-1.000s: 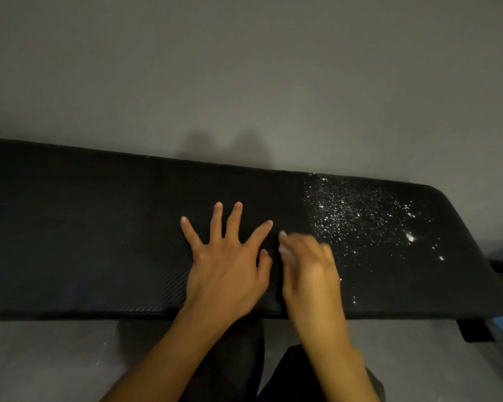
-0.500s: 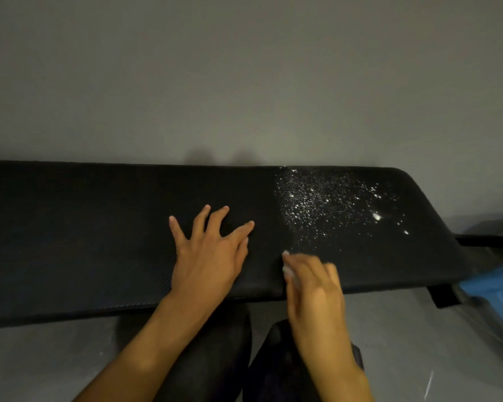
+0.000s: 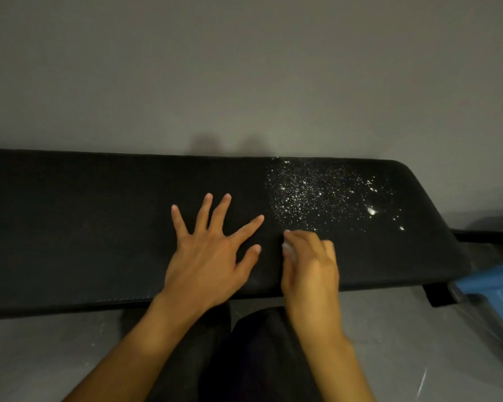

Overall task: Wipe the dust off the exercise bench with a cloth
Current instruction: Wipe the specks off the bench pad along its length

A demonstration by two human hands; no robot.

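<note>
A long black padded exercise bench point(image 3: 84, 227) runs across the view against a grey wall. White dust specks point(image 3: 317, 192) lie scattered over its right part. My left hand point(image 3: 209, 256) rests flat on the bench's middle with fingers spread. Just to its right, my right hand point(image 3: 311, 265) has its fingers curled round a small pale cloth point(image 3: 289, 250), most of it hidden in the hand, at the near-left edge of the dust patch.
A grey wall point(image 3: 244, 68) stands right behind the bench. A blue stool or box point(image 3: 494, 294) sits at the right, near the bench's end. Dark-clothed knees point(image 3: 259, 358) are below the bench's front edge, over a grey floor point(image 3: 41, 358).
My right hand with the cloth has moved from the bench's front edge back up to the dust patch's near edge. My left hand's fingers have spread wider. The camera view shifted.
</note>
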